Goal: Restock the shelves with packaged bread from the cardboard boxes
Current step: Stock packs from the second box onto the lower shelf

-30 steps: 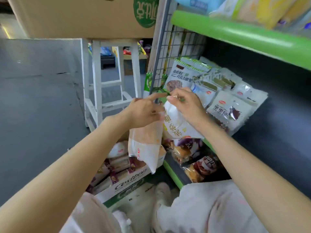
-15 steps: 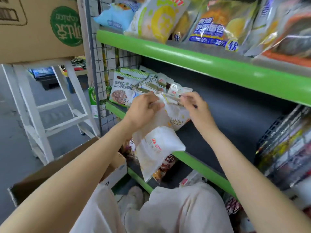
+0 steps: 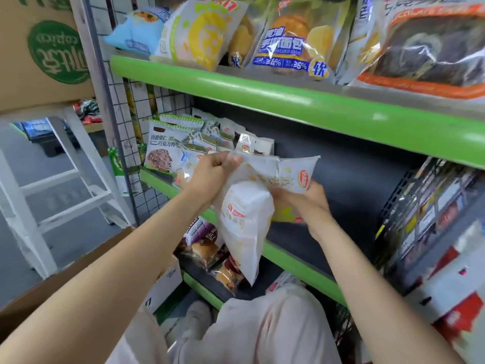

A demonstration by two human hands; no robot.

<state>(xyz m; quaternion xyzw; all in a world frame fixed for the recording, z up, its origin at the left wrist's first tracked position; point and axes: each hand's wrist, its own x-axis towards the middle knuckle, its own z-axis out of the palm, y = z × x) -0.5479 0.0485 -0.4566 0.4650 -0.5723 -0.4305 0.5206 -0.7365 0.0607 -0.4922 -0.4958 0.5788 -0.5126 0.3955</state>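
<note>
My left hand (image 3: pixel 210 174) pinches the top of a white bread pack (image 3: pixel 244 227) that hangs down in front of the middle shelf (image 3: pixel 288 256). My right hand (image 3: pixel 309 203) grips a second white pack with a red logo (image 3: pixel 286 174), held flat over the dark shelf floor. Several bread packs (image 3: pixel 168 148) stand at the shelf's left end, just behind my left hand. The open cardboard box (image 3: pixel 105 258) lies low on the left under my left forearm; its contents are hidden.
The upper green shelf (image 3: pixel 262 93) carries several large bread bags. A wire grid panel (image 3: pixel 126 127) closes the shelf's left side. A white stool (image 3: pixel 65 179) bears another cardboard box (image 3: pixel 39 48). The lower shelf holds brown bread packs (image 3: pixel 207 248). Dark racks stand at right.
The view has swung right and up toward the shelves. My right hand has dropped under the second pack and carried it rightward over the shelf; my left hand still pinches the hanging pack.
</note>
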